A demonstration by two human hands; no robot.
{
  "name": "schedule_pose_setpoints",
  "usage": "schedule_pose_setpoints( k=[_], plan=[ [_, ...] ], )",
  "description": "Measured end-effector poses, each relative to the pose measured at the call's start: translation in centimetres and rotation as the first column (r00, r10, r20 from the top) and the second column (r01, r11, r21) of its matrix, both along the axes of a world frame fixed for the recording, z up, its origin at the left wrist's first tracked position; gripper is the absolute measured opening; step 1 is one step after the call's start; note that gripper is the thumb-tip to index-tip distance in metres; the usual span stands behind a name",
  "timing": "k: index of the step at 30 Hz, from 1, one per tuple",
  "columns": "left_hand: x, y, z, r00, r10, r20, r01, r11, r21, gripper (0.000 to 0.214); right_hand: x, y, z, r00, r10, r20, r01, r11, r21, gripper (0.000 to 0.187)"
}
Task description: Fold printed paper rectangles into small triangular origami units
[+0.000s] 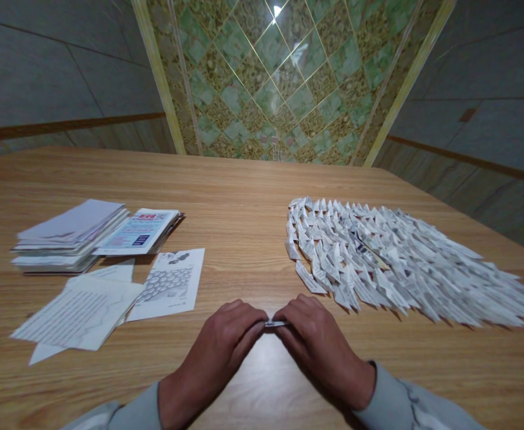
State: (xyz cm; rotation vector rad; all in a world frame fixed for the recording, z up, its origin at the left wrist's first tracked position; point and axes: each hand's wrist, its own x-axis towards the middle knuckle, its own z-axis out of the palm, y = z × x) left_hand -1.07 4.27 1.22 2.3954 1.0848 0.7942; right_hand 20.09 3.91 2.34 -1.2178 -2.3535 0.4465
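My left hand [230, 331] and my right hand [313, 334] meet near the table's front edge, both closed on one small piece of folded paper [276, 324]. Only a thin white strip of it shows between the fingertips; the rest is hidden by my fingers. To the right lie many folded paper boats [378, 263], set close together in rows, with print on their sides. On the left are loose printed sheets [77, 310], overlapping one another, and a sheet with a grey picture [172, 283].
A stack of papers [71, 230] stands at the left, with a pile of small printed leaflets [138, 230] against its right side. All rest on a wood-grain table [235, 209]. Beyond its far edge is a green and gold tiled surface [270, 83].
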Motion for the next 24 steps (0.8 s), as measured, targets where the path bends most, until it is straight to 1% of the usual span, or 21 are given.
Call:
schedule_pose_setpoints(
  k=[3, 5, 8, 11, 13, 15, 19, 24],
  plan=[
    [-0.08, -0.25, 0.21, 0.999, 0.0, 0.049, 0.0, 1.0, -0.006, 0.014, 0.05, 0.03, -0.01, 0.994, -0.021, -0.11, 0.021, 1.0, -0.002, 0.008],
    [-0.15, -0.31, 0.27, 0.998, -0.001, 0.064, 0.0, 1.0, 0.016, 0.013, 0.06, -0.09, 0.19, 0.982, -0.031, -0.186, 0.024, 0.999, -0.042, 0.008],
    [-0.24, -0.25, 0.26, 0.999, -0.001, 0.049, -0.001, 0.999, 0.05, 0.018, 0.01, -0.27, 0.55, 0.958, -0.059, -0.281, 0.025, 0.992, -0.126, 0.009],
    [-0.3, -0.24, 0.21, 0.999, -0.011, 0.034, 0.01, 0.999, 0.047, 0.026, -0.1, -0.32, 0.69, 0.949, -0.08, -0.306, 0.026, 0.984, -0.177, 0.01],
    [-0.3, -0.33, 0.17, 0.999, -0.011, 0.041, 0.01, 1.0, 0.03, 0.027, -0.19, -0.32, 0.66, 0.952, -0.069, -0.298, 0.02, 0.986, -0.166, 0.007],
    [-0.25, -0.46, 0.13, 0.999, -0.02, 0.05, 0.018, 1.0, 0.025, 0.027, -0.25, -0.35, 0.57, 0.955, -0.038, -0.294, 0.003, 0.993, -0.118, 0.006],
    [-0.06, -0.73, 0.05, 0.997, -0.047, 0.054, 0.046, 0.999, 0.023, 0.025, -0.25, -0.54, 0.47, 0.957, 0.049, -0.286, -0.057, 0.998, -0.019, 0.014],
    [0.0, -0.89, 0.2, 0.995, -0.027, 0.099, 0.031, 0.999, -0.033, 0.019, -0.05, -0.63, 0.82, 0.956, 0.065, -0.285, -0.072, 0.997, -0.014, 0.023]
  ],
)
